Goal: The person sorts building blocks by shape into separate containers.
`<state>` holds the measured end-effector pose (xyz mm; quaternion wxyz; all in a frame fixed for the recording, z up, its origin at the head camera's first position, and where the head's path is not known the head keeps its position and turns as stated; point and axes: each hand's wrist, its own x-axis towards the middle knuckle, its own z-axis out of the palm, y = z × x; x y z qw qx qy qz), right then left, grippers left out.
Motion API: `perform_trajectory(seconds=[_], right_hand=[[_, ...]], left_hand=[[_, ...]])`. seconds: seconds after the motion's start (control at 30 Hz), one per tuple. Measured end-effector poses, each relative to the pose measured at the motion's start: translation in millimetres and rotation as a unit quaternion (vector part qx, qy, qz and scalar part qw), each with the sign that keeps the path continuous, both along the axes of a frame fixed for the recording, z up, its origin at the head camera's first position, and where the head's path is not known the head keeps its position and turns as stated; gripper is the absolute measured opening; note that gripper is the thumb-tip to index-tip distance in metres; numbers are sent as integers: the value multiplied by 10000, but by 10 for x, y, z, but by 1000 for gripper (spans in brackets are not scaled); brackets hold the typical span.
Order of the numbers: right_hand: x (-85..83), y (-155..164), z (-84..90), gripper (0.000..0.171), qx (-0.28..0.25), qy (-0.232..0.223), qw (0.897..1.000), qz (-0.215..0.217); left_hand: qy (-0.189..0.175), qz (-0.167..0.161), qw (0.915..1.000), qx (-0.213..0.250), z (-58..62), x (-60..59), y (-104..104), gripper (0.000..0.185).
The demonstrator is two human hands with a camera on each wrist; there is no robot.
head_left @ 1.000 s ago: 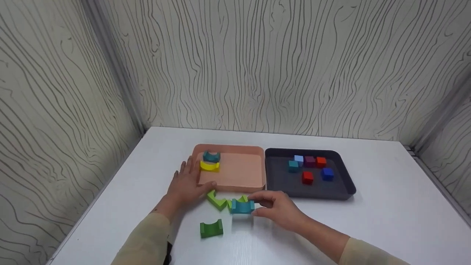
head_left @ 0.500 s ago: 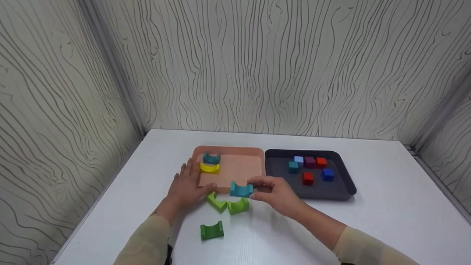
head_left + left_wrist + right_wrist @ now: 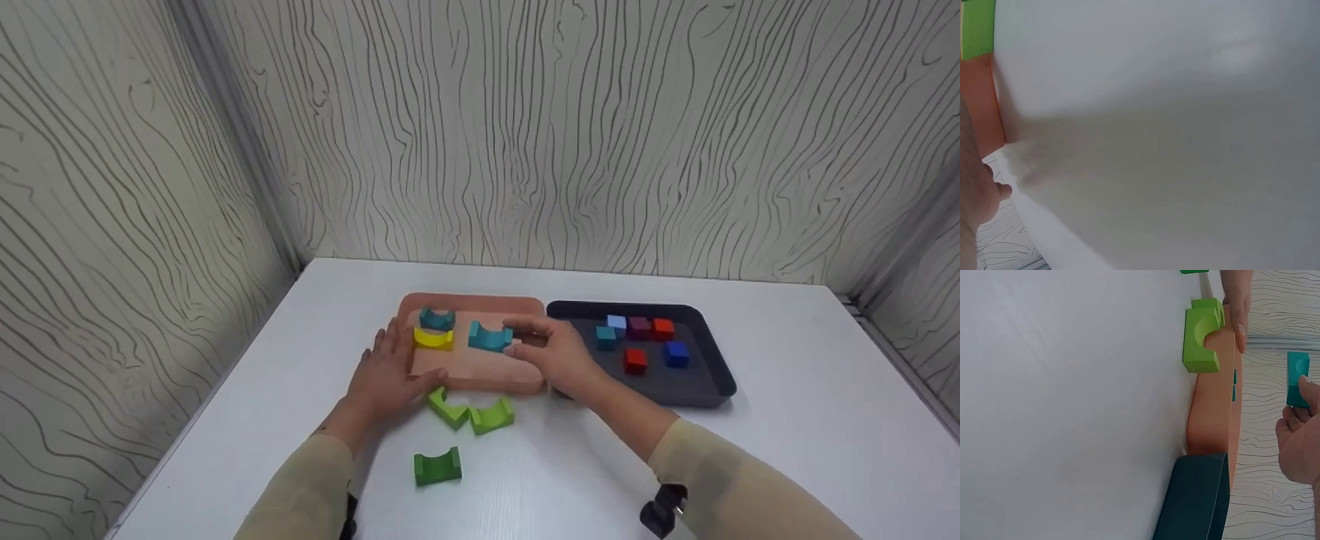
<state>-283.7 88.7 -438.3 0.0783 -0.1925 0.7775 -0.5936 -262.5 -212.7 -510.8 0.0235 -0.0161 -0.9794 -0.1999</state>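
Between thumb and fingers my right hand (image 3: 556, 352) pinches a turquoise block with a curved notch (image 3: 490, 337), above the pink tray (image 3: 472, 382). In the right wrist view the notched block (image 3: 1297, 378) is held up beyond the tray's rim. My left hand (image 3: 385, 379) rests with spread, straight fingers at the tray's left side, its thumb by the front left corner. Inside the tray, at its left, lie a teal notched block (image 3: 436, 320) and a yellow notched block (image 3: 433, 340). Two lime green notched blocks (image 3: 492, 417) lie on the table just in front of the tray.
A dark green notched block (image 3: 438, 466) lies nearer the front of the white table (image 3: 810, 450). Right beside the pink tray stands a dark grey tray (image 3: 675, 392) with several small cubes, among them a red cube (image 3: 635, 361) and a blue cube (image 3: 676, 354).
My right hand has carried the turquoise notched block from over the lime blocks, away from me, to over the pink tray. The left hand has stayed at the tray's side.
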Motion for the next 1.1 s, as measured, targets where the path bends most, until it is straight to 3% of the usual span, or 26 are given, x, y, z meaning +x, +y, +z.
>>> perform_trajectory(seconds=[0.5,0.87,1.1], right_hand=[[-386,-240,92,40,146,262,9987,-412],[-616,-281,31,42,388,431,9959,-693],[-751,-372,-34,44,466,377,9951,-792]], left_hand=[[0,78,10000,61,-11,-40,-5,115],[93,-4,9999,62,-17,-16,61,115],[-46,96,9999,8,9,-10,17,116]])
